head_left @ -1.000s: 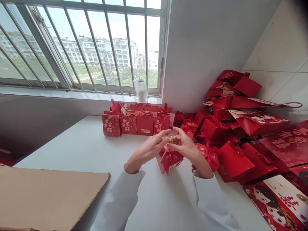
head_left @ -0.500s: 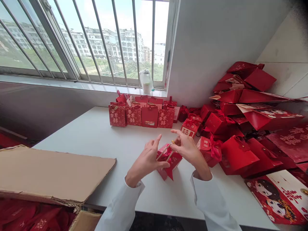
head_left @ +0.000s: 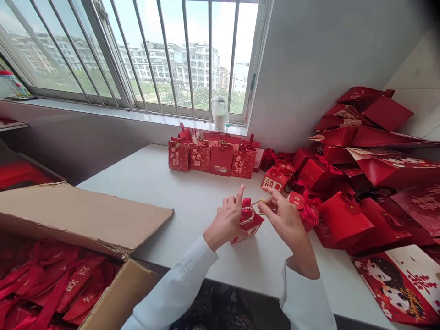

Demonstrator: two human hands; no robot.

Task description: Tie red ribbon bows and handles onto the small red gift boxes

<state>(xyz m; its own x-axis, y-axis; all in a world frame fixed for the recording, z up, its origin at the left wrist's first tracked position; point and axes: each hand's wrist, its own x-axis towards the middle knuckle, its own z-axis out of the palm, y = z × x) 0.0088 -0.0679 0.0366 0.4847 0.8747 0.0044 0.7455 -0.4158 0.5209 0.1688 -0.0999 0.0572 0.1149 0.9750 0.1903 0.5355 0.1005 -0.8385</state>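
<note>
While left hand (head_left: 227, 221) steadies small red box (head_left: 248, 224) on table (head_left: 165, 192), right hand (head_left: 285, 219) pinches its gold cord (head_left: 257, 202) w/ fingers closed; more boxes (head_left: 213, 158) nr window.

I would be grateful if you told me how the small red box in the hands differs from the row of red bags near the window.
The small red box lies tilted between the left hand and right hand; the row of red bags stands upright, untouched. The box has a gold cord; the bags show gold characters. The box is alone; the bags stand side by side. Both are red.
</note>
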